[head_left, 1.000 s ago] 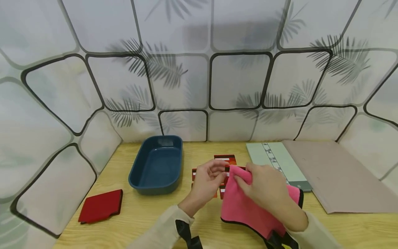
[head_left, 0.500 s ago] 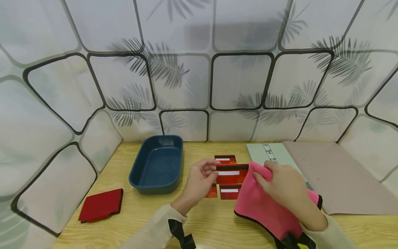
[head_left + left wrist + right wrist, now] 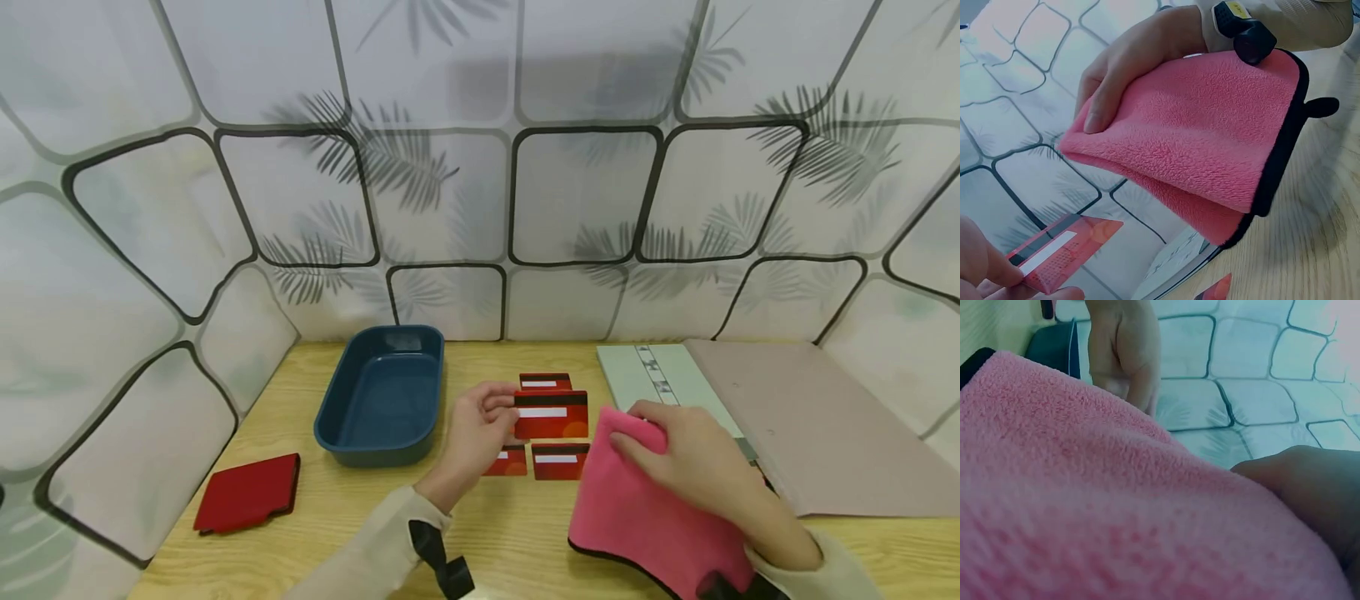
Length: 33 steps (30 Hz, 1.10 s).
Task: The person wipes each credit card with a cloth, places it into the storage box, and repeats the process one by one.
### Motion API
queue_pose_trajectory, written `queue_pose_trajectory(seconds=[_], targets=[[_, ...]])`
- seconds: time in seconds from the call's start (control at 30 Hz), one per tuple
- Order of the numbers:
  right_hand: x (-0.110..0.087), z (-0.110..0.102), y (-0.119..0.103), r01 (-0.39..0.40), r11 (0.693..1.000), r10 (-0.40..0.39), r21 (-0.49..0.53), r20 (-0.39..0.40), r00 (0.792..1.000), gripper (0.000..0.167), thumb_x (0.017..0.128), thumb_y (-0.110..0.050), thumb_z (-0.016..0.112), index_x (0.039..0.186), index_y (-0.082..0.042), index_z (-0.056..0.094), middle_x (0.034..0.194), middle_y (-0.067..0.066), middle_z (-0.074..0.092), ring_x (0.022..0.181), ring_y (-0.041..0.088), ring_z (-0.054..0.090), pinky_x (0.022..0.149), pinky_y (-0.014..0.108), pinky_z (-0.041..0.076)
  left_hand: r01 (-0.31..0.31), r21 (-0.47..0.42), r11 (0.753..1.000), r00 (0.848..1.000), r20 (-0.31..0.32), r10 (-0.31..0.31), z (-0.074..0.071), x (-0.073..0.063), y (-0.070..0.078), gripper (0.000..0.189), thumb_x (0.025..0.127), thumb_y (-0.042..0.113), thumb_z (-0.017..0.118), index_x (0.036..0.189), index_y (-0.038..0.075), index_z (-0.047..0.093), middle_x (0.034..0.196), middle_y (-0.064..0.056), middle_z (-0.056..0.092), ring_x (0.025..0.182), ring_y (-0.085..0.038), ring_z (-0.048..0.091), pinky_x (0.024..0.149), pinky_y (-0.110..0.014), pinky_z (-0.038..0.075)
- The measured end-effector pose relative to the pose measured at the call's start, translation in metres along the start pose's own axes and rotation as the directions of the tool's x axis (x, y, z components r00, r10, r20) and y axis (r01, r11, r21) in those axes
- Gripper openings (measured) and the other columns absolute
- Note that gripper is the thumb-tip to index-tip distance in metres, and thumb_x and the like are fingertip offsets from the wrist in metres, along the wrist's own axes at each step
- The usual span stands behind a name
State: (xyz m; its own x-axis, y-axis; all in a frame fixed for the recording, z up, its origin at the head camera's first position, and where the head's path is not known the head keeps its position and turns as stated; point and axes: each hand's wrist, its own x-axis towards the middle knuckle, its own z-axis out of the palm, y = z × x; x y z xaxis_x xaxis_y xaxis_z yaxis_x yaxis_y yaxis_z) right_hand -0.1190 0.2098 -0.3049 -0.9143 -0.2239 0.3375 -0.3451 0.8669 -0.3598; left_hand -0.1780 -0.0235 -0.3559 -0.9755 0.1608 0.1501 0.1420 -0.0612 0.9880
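My left hand (image 3: 476,437) pinches a red bank card (image 3: 555,421) by its left edge, above the table. The card's dark stripe and white strip show in the head view, and the left wrist view catches the same card (image 3: 1066,253) at a slant. To the right, my right hand (image 3: 690,454) grips a folded pink cloth (image 3: 645,517) with black edging between thumb and fingers. The cloth hangs down, apart from the card. Behind and below the held card lie several more red cards (image 3: 561,467). In the right wrist view the cloth (image 3: 1085,487) covers most of the right hand.
A dark blue tray (image 3: 378,408) stands left of the cards. Nearer the left front lies a red wallet (image 3: 247,496). At the right are a pale green box-like item (image 3: 675,375) and a greyish-pink flat board (image 3: 817,433). A patterned curtain (image 3: 480,200) rises behind the table.
The right hand has drawn the cloth to the right and down, off the card. The card, partly covered by the cloth before, now shows whole in the left hand.
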Motion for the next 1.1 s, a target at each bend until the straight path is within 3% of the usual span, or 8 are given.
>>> queue_pose_trajectory(seconds=[0.17, 0.3, 0.43, 0.5, 0.7, 0.97, 1.1], targets=[[0.007, 0.007, -0.012, 0.061, 0.995, -0.064, 0.081, 0.035, 0.997, 0.02, 0.085, -0.034, 0.072, 0.074, -0.027, 0.057, 0.056, -0.016, 0.043, 0.051, 0.0, 0.042, 0.049, 0.02, 0.037, -0.002, 0.004, 1.0, 1.0, 0.012, 0.002, 0.009, 0.002, 0.0, 0.028, 0.091, -0.006, 0.055, 0.119, -0.008, 0.059, 0.104, -0.021, 0.065, 0.071, -0.007, 0.057, 0.061, -0.025, 0.057], [0.015, 0.013, -0.021, 0.091, 0.99, -0.096, 0.109, 0.043, 0.994, 0.015, 0.085, -0.034, 0.072, 0.079, -0.025, 0.061, 0.058, -0.015, 0.046, 0.051, 0.0, 0.043, 0.049, 0.021, 0.038, -0.013, 0.014, 1.0, 0.999, 0.049, 0.012, 0.017, 0.002, 0.002, 0.028, 0.092, -0.006, 0.056, 0.119, -0.006, 0.06, 0.105, -0.021, 0.067, 0.068, -0.009, 0.058, 0.062, -0.02, 0.053], [0.025, 0.022, -0.026, 0.124, 0.988, -0.127, 0.093, 0.025, 0.992, 0.014, 0.085, -0.033, 0.073, 0.081, -0.023, 0.064, 0.057, -0.014, 0.045, 0.051, 0.0, 0.041, 0.048, 0.02, 0.036, -0.03, 0.009, 1.0, 0.996, 0.09, 0.029, 0.021, 0.0, 0.003, 0.027, 0.093, -0.008, 0.053, 0.119, -0.005, 0.059, 0.106, -0.02, 0.067, 0.076, -0.01, 0.062, 0.065, -0.02, 0.052], [0.028, 0.027, -0.027, 0.134, 0.989, -0.134, 0.057, 0.002, 0.991, 0.019, 0.084, -0.032, 0.073, 0.075, -0.021, 0.061, 0.055, -0.013, 0.041, 0.049, 0.0, 0.038, 0.046, 0.019, 0.034, -0.041, 0.008, 0.999, 0.994, 0.103, 0.04, 0.022, 0.0, 0.002, 0.027, 0.093, -0.009, 0.05, 0.118, -0.005, 0.059, 0.107, -0.02, 0.067, 0.083, -0.013, 0.064, 0.069, -0.02, 0.053], [0.032, 0.035, -0.03, 0.071, 0.997, -0.072, -0.037, -0.047, 0.996, 0.042, 0.08, -0.032, 0.076, 0.06, -0.017, 0.043, 0.05, -0.007, 0.034, 0.044, 0.005, 0.033, 0.043, 0.02, 0.026, -0.106, 0.038, 0.994, 0.989, 0.106, 0.101, 0.023, -0.005, 0.003, 0.023, 0.092, -0.011, 0.051, 0.112, -0.006, 0.06, 0.101, -0.022, 0.067, 0.083, -0.016, 0.065, 0.069, -0.019, 0.053], [0.028, 0.036, -0.035, 0.002, 0.991, -0.012, -0.135, -0.073, 0.997, 0.041, 0.079, -0.033, 0.076, 0.059, -0.017, 0.044, 0.049, -0.005, 0.036, 0.045, 0.01, 0.036, 0.042, 0.023, 0.027, -0.126, 0.005, 0.992, 0.986, 0.114, 0.125, 0.025, -0.007, 0.003, 0.022, 0.09, -0.015, 0.048, 0.108, -0.008, 0.058, 0.095, -0.026, 0.064, 0.072, -0.009, 0.059, 0.062, -0.018, 0.049], [0.025, 0.035, -0.035, -0.013, 0.99, 0.002, -0.141, -0.082, 0.997, 0.041, 0.079, -0.033, 0.075, 0.058, -0.017, 0.044, 0.048, -0.005, 0.036, 0.044, 0.01, 0.035, 0.041, 0.024, 0.027, -0.108, 0.008, 0.994, 0.988, 0.109, 0.106, 0.024, -0.008, 0.002, 0.022, 0.089, -0.016, 0.049, 0.107, -0.006, 0.058, 0.089, -0.02, 0.061, 0.068, -0.011, 0.055, 0.057, -0.019, 0.047]])
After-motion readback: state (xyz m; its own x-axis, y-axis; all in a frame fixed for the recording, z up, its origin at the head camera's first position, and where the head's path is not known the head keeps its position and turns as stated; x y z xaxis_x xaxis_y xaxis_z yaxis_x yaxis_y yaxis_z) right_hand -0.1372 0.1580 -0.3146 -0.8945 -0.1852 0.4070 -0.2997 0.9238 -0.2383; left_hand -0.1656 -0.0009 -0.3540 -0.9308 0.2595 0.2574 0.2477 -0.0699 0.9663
